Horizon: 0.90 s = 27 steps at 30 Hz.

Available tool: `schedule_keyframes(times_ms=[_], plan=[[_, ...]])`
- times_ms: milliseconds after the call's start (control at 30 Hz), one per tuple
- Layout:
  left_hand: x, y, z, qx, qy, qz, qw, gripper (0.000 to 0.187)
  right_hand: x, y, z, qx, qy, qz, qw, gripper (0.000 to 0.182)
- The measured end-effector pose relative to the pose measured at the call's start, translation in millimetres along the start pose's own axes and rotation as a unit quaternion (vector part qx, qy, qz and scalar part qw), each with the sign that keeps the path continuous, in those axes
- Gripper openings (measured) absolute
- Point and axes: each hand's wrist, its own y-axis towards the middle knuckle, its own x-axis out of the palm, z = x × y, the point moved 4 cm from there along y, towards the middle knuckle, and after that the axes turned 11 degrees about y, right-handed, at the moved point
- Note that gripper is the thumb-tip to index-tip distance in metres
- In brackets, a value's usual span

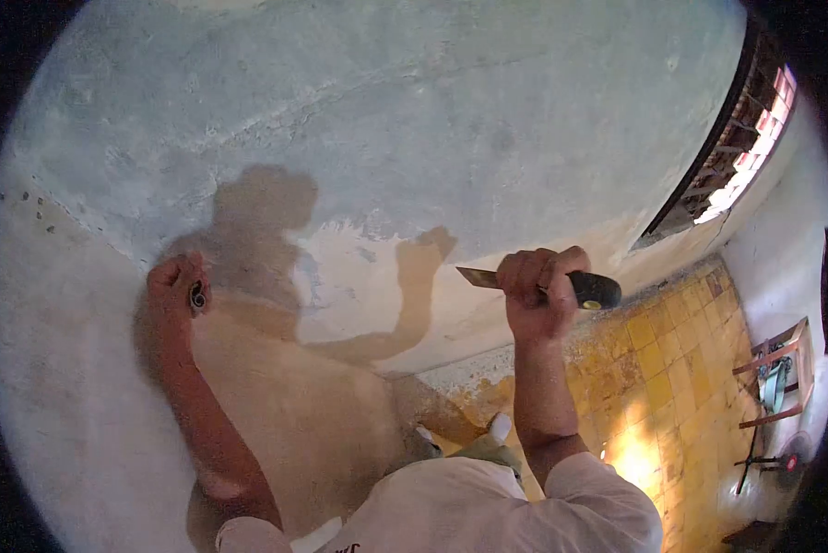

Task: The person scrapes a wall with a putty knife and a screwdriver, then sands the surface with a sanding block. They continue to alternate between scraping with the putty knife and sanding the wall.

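Patchy grey-and-cream wall [359,111] above yellow floor tiles [672,369], with right hand [543,286] fisted round a scraper [534,281], blade lengthwise leftward toward the scraped patch, nearer than left hand [176,286], fingers curled, against the wall.

Your left hand [176,286] rests against the wall [386,111] at the left, closed around a small object [197,295] that is too hidden to identify. Your right hand [541,290] is raised well to the right of it and grips a scraper [534,281], whose blade points left toward the wall and whose handle sticks out to the right of your fist. Between your hands, your shadow [276,230] falls on the wall. Below the wall, to the lower right, lies the tiled floor [672,369]. A window [737,157] sits in the wall at upper right. Farther right, on the floor beside the side wall, stands a wooden stand [778,369], with a fan [787,456] just below it.
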Motion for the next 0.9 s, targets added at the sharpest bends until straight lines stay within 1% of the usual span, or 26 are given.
schedule_keyframes(times_ms=[33,67,133,167,200,233,267,333,367,433,467,533,567,600,633,667,733,767,833,867,900], plan=[[-1,7,-5,0.007,0.023,-0.026,0.999,0.035,2,1,7,-0.002,-0.013,-0.014,1.000,0.028],[-1,12,-10,0.005,0.021,-0.024,0.999,0.035,3,3,13,-0.004,-0.025,-0.027,0.999,0.028],[-1,18,-15,-0.062,0.110,0.005,0.992,0.025,6,5,23,-0.008,-0.024,-0.042,0.999,0.028],[0,21,-20,-0.065,0.111,0.006,0.992,0.025,8,4,26,-0.042,-0.032,-0.061,0.997,0.029],[3,24,-23,-0.046,0.121,-0.003,0.992,0.027,9,5,29,-0.076,-0.040,-0.079,0.993,0.030],[6,28,-25,-0.027,0.131,-0.012,0.991,0.028,10,6,32,-0.098,-0.038,-0.116,0.988,0.027],[5,31,-27,-0.028,0.133,-0.012,0.991,0.028,5,6,40,-0.097,-0.037,-0.114,0.988,0.027],[5,30,-29,0.007,0.084,-0.043,0.996,0.030,-10,-3,60,-0.135,-0.152,-0.070,0.977,0.025],[7,29,-34,0.003,0.085,-0.044,0.995,0.030,-25,-5,78,-0.099,-0.172,-0.054,0.979,0.023],[6,30,-38,0.015,0.007,0.001,1.000,0.038,-27,-4,76,-0.095,-0.153,-0.043,0.983,0.025],[7,29,-39,0.010,0.009,0.000,1.000,0.038,-27,-6,71,-0.092,-0.134,-0.032,0.986,0.027],[10,27,-27,0.054,0.022,-0.006,0.998,0.039,-26,-7,62,-0.082,-0.110,-0.044,0.989,0.030],[10,28,-28,0.052,0.022,-0.004,0.998,0.039,-21,-8,59,-0.100,-0.090,-0.081,0.988,0.025],[8,29,-31,0.032,0.034,0.008,0.999,0.039,-18,-8,58,-0.117,-0.068,-0.117,0.984,0.020],[7,28,-33,0.011,0.045,0.018,0.999,0.040,-29,-9,68,-0.165,-0.168,-0.093,0.967,0.022],[8,27,-31,0.009,0.046,0.018,0.999,0.040,-33,-12,69,-0.163,-0.168,-0.092,0.968,0.022],[11,25,-25,0.018,0.061,0.032,0.997,0.041,-34,-6,76,-0.069,-0.113,-0.076,0.988,0.023],[8,27,-28,0.017,0.062,0.032,0.997,0.041,-31,-7,75,-0.068,-0.112,-0.075,0.989,0.023],[7,30,-33,0.059,0.035,-0.016,0.998,0.042,-18,-10,65,-0.093,-0.096,-0.104,0.986,0.023],[6,30,-35,0.058,0.036,-0.016,0.998,0.042,-15,-12,62,-0.106,-0.088,-0.117,0.984,0.023],[7,30,-36,0.060,0.032,-0.010,0.998,0.042,-21,-10,66,-0.106,-0.240,-0.068,0.962,0.025]])
